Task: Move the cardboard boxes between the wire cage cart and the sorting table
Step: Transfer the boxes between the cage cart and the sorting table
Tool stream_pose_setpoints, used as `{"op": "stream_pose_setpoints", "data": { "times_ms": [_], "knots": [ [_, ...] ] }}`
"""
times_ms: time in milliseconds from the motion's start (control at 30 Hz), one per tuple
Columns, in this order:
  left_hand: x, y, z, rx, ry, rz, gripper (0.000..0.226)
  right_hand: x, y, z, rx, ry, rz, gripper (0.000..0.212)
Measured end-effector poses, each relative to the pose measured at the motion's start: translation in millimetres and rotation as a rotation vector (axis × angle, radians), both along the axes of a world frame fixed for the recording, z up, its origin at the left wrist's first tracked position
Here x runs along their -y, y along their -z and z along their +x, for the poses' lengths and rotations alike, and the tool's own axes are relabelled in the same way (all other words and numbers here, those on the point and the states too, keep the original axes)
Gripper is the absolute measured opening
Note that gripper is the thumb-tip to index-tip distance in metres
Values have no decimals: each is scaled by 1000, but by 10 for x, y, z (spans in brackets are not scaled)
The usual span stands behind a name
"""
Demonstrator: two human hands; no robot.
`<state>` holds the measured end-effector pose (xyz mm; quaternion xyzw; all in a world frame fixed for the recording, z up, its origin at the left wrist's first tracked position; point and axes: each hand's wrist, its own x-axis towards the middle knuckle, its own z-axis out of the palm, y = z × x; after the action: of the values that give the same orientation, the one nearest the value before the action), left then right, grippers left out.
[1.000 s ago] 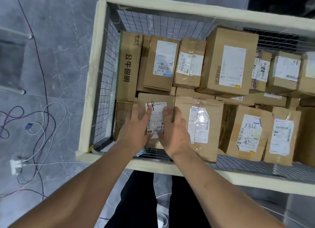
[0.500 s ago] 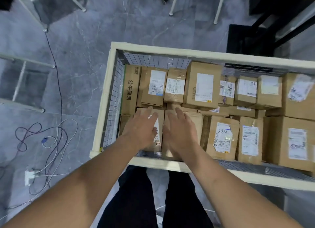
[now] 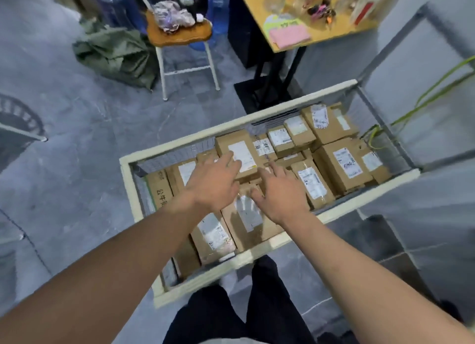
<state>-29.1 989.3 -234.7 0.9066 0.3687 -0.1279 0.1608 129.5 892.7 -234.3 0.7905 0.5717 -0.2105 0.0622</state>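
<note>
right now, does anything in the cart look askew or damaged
Nothing spilled. In the wire cage cart, the boxes lie jumbled at differing angles, and the far-right box carries a wrinkled label. Blur hides finer damage. The left hand and right hand are open, holding nothing.

Cool, even indoor light, fairly bright, with soft, faint shadows. Motion blur smears the whole frame, worst toward 3 and 9 o'clock. Wide-angle distortion bows the rim of the wire cage cart (image 3: 334, 214).
</note>
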Motion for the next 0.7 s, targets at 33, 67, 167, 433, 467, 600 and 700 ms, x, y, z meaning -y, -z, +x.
{"op": "stream_pose_setpoints", "data": {
  "times_ms": [33, 67, 167, 433, 467, 600, 700],
  "knots": [
    [-7, -115, 66, 21, 60, 14, 50, 62, -116, 31, 3, 46, 26, 59],
    [-7, -235, 137, 38, 111, 29, 48, 128, -244, 67, 5, 92, 51, 59],
    [28, -595, 408, 88, 244, 98, 48, 339, -614, 229, 44, 214, 117, 57],
    [431, -1428, 1549, 184, 610, 260, 54, 1224, -1358, 899, 120, 533, 285, 58],
    [519, -1512, 1713, 192, 653, 266, 55, 1359, -1429, 999, 127, 575, 297, 58],
    [960, -1803, 2395, 259, 770, 272, 60, 1906, -1721, 1424, 160, 726, 347, 65],
    [1348, -2002, 2867, 311, 826, 273, 64, 2327, -1920, 1724, 183, 823, 356, 70]
  ]
}}
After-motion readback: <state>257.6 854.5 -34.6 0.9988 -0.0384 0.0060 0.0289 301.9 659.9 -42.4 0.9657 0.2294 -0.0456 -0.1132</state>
